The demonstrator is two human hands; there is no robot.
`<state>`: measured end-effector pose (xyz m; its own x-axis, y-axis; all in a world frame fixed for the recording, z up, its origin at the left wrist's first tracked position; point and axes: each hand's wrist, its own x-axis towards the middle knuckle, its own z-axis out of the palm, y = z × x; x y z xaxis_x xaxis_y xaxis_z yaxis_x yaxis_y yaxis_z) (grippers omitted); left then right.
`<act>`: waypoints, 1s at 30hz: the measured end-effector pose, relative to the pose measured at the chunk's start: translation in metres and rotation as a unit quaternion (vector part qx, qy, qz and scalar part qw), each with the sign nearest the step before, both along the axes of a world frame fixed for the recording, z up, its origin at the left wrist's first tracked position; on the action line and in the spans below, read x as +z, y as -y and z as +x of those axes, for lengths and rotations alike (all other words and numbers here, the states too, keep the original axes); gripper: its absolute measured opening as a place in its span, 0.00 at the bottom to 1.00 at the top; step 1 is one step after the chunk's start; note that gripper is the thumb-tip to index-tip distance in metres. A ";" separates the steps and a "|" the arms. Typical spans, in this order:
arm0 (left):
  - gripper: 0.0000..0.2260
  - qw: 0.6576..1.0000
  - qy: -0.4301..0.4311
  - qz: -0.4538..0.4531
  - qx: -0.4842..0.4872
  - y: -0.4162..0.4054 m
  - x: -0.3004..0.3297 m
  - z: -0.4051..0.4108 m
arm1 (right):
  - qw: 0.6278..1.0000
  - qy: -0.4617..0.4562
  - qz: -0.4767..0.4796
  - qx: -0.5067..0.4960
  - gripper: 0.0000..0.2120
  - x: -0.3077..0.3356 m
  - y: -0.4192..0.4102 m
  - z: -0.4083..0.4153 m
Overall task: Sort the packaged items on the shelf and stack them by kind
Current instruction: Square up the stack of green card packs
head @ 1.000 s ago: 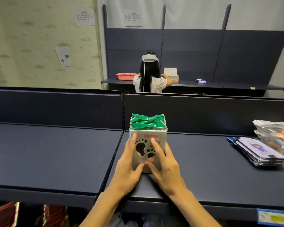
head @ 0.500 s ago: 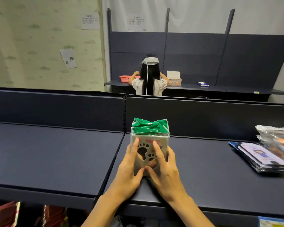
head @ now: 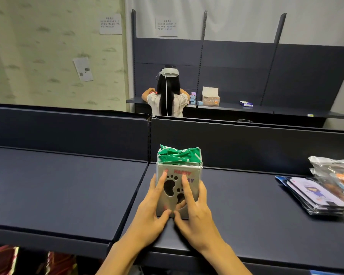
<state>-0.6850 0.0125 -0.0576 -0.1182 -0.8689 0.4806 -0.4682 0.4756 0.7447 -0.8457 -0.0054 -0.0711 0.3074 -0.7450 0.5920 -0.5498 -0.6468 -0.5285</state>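
Head view — left hand (head: 149,213) and right hand (head: 195,212) press straight fingers flat against the paw-print box (head: 179,172).

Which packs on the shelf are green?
The packets atop the paw-print box touched by the left hand and right hand; the flat packs far right are purple-white, the bags clear.

We reach our arms (head: 125,253) forward and inward from below. Our left hand (head: 150,212) and right hand (head: 196,213) sit side by side, palms angled toward each other, fingers stretched straight ahead, thumbs pointing inward with tips nearly touching.
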 end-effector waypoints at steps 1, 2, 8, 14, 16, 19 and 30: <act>0.44 1.000 -0.001 0.004 -0.001 0.000 0.000 0.000 | 1.000 -0.001 0.000 0.002 0.47 0.000 0.000 0.000; 0.44 1.000 -0.002 0.009 -0.002 -0.001 0.001 0.000 | 1.000 -0.004 -0.001 0.001 0.46 0.000 0.000 0.000; 0.46 1.000 0.006 0.012 0.009 0.000 -0.001 0.000 | 0.999 -0.023 -0.016 -0.028 0.45 0.000 -0.002 0.002; 0.49 0.997 0.052 -0.014 0.045 -0.003 -0.004 -0.002 | 0.996 -0.043 -0.021 -0.070 0.47 0.003 -0.006 0.002; 0.49 0.996 0.064 -0.021 0.052 -0.004 -0.004 -0.002 | 0.997 -0.049 -0.011 -0.062 0.48 0.003 -0.007 0.001; 0.49 0.995 0.076 -0.032 0.054 -0.005 -0.004 -0.002 | 0.998 -0.046 -0.004 -0.048 0.49 0.004 -0.009 -0.002; 0.47 0.995 0.071 -0.016 0.066 -0.011 0.002 -0.001 | 0.998 -0.039 -0.006 -0.041 0.50 0.012 -0.011 0.003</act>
<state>-0.6864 0.0238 -0.0559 -0.0720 -0.8657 0.4954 -0.6281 0.4251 0.6517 -0.8424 0.0053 -0.0596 0.2921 -0.7629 0.5768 -0.6401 -0.6040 -0.4747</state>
